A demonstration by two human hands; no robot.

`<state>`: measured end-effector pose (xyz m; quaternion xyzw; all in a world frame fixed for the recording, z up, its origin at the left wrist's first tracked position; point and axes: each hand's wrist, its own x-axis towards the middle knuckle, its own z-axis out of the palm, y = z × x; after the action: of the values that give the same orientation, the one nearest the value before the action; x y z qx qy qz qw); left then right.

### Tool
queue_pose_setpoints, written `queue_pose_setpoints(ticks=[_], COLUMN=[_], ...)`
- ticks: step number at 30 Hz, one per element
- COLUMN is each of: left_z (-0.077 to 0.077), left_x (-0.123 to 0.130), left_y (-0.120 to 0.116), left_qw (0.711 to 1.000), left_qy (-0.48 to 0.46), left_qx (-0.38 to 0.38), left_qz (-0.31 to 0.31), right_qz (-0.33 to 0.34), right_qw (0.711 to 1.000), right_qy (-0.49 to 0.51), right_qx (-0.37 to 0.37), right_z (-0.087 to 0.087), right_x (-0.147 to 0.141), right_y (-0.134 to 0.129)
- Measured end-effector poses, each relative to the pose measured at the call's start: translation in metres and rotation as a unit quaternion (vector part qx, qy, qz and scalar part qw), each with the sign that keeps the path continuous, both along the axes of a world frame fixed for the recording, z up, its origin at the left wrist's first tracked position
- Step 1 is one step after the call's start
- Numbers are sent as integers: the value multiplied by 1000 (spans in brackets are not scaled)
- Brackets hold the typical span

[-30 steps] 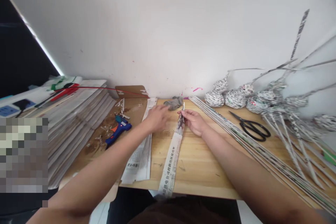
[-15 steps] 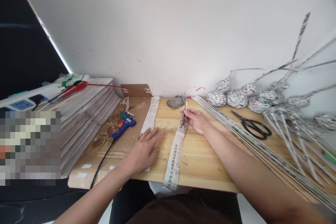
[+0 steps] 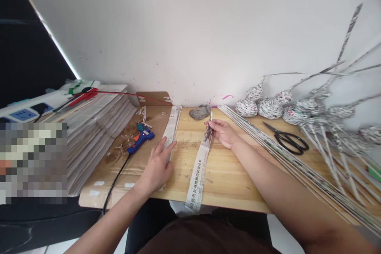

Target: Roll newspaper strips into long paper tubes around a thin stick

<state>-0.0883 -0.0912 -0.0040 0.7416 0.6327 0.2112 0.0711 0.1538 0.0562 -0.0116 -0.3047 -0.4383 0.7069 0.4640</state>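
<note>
Between the thumb and fingers of my right hand [image 3: 223,133] is the upper end of a newspaper strip [image 3: 197,174]. That end is rolled into a thin tube whose tip points up, while the flat part trails down past the table's front edge. My left hand [image 3: 157,164] lies over a narrow stack of newspaper strips [image 3: 172,125] at the edge of the cardboard, fingers apart. It covers the lower part of the stack. A blue glue gun [image 3: 139,141] is to the left of this hand.
Cardboard [image 3: 119,176] with paper scraps lies left, beside a tall newspaper pile [image 3: 101,127]. A grey cloth [image 3: 200,112] is at the back. Rolled paper sticks [image 3: 268,151], black scissors [image 3: 287,139] and several woven paper shapes [image 3: 270,109] occupy the right side.
My left hand has shifted a little left, from beside the strip stack onto it, with its fingers raised and more spread. My right hand keeps its pinch on the newspaper strip, nearly still.
</note>
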Motion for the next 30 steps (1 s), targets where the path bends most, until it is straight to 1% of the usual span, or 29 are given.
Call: queue_pose_setpoints(ticks=[2, 4, 6, 7, 8, 9, 10, 11, 12, 13, 14, 15, 16, 18, 21, 23, 26, 30], left_z=[4, 14, 26, 32, 38, 43, 47, 49, 50, 50, 48, 45, 41, 30, 14, 6, 1, 0], left_x=[-1, 1, 8, 14, 22, 31, 41, 52, 62, 72, 81, 88, 94, 100, 101, 100, 101, 101], left_y=[3, 10, 22, 29, 38, 47, 57, 67, 76, 84, 92, 97, 101, 104, 102, 100, 97, 96], left_qw=[999, 994, 975, 955, 926, 889, 845, 793, 745, 708, 681, 665, 656, 649, 655, 667, 685, 704], left_qy=[-33, -106, -223, -289, -363, -438, -511, -574, -619, -650, -671, -682, -686, -687, -686, -682, -674, -657], left_qx=[11, 12, -24, -65, -106, -131, -159, -201, -250, -274, -291, -305, -316, -326, -314, -298, -275, -269], left_qz=[6, 8, -5, -15, -21, -14, -4, 12, 20, 29, 24, 15, 1, -17, -24, -31, -28, -9], right_qz=[0, 1, 6, 10, 12, 12, 9, 6, 2, 1, 2, 1, 0, 0, 7, 6, -4, -8], right_qw=[1000, 1000, 1000, 1000, 1000, 1000, 1000, 999, 999, 999, 998, 998, 998, 998, 995, 995, 995, 995], right_qy=[-3, -9, -12, -13, -15, -18, -22, -27, -33, -38, -43, -45, -48, -64, -93, -96, -91, -96], right_qx=[3, 5, 5, 7, 9, 12, 16, 21, 27, 32, 37, 38, 34, 22, 23, 36, 32, 21], right_z=[0, 1, 1, 1, 1, 1, 1, 1, 1, 1, 1, 1, 1, 2, 2, 3, 3, 6], right_x=[0, -1, -2, -2, -2, -2, -2, -2, -1, -1, 0, 0, 0, 0, -2, -4, -7, -8], right_y=[-1, -1, -1, -1, -1, -2, -2, -2, -2, -2, -3, -3, -3, -4, -6, -7, -9, -12])
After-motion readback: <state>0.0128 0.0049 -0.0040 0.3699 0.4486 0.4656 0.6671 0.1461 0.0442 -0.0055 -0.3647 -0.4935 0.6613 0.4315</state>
